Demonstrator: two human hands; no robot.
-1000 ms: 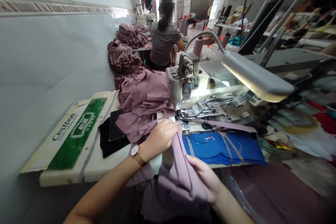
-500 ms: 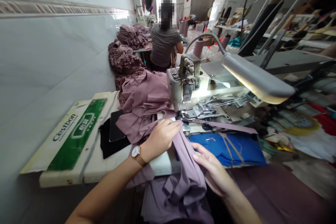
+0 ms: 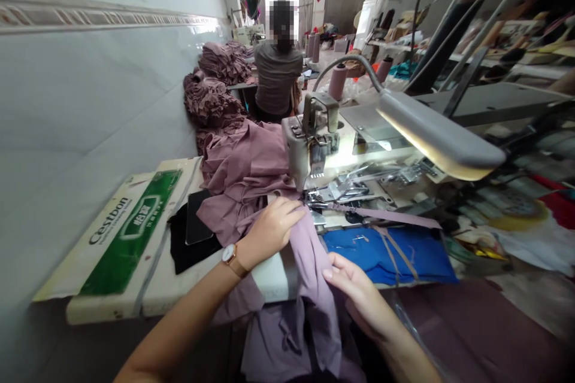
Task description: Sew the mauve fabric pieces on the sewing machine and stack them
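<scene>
My left hand (image 3: 274, 228), with a watch on the wrist, rests curled on the mauve fabric (image 3: 309, 287) just before the presser foot of the sewing machine (image 3: 309, 152). Its fingers press the cloth onto the machine bed. My right hand (image 3: 354, 293) is lower, at the table's front edge, and grips the hanging part of the same fabric from the right. A narrow mauve strip (image 3: 386, 214) runs rightwards out from under the needle.
A lamp (image 3: 435, 137) hangs over the machine. A blue cloth (image 3: 390, 254) lies at the right, a green and white bag (image 3: 121, 233) and a black piece (image 3: 193, 236) at the left. Mauve garments (image 3: 242, 167) are piled behind; another person (image 3: 276, 72) sits further back.
My right hand has slid up along the hanging fabric towards the table edge and a little left. The left hand has stayed on the cloth by the needle.
</scene>
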